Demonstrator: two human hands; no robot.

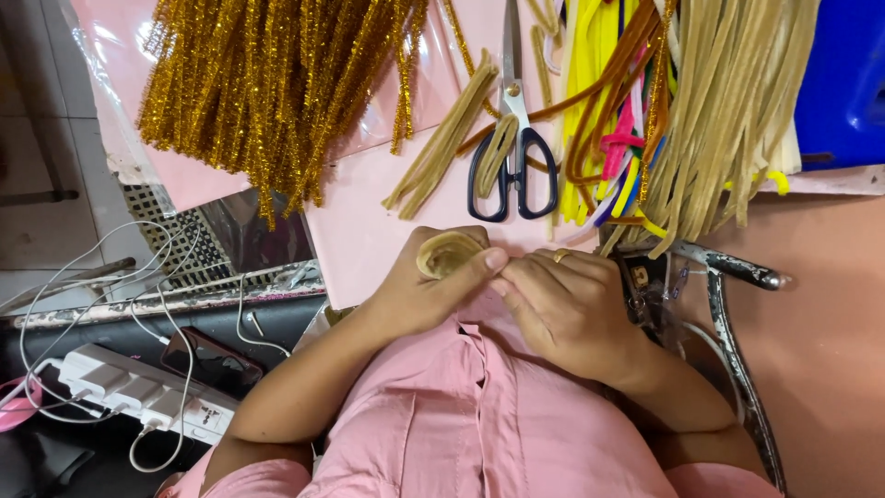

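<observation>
- Coil of tan fuzzy wire was pinched by left hand, flat face turned up toward the camera.
- Right hand had fingers curled together, touching the coil's edge.
- Scissors pointed away.

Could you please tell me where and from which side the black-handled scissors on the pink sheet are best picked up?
Probably by the two black finger loops. The scissors lie flat and shut, blades pointing away, loops toward the person, just beyond the left hand and right hand. Come from the near side; one tan pipe cleaner piece lies across the left loop.
</observation>
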